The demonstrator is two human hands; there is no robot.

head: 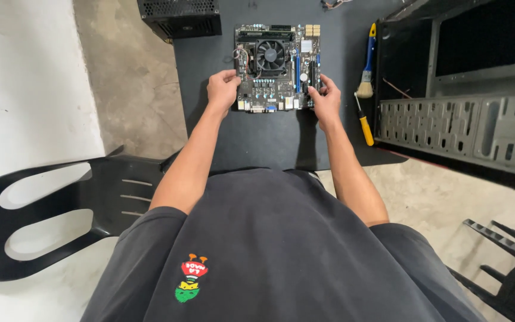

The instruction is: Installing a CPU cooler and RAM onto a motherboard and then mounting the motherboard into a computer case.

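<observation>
Taking the circuit board as the landmark: the strip of dark table on its near side is bare, so there's open room to come in from there. Left of it there's only a narrow band of table before the edge. To its right a brush and a yellow-handled screwdriver lie close by, and the big open computer case walls off that side. A black vented box sits off its far-left corner.

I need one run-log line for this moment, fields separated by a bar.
left hand: grips motherboard left edge | right hand: grips right edge | board: flat on black mat | nearby: brush, screwdriver, open case
</observation>
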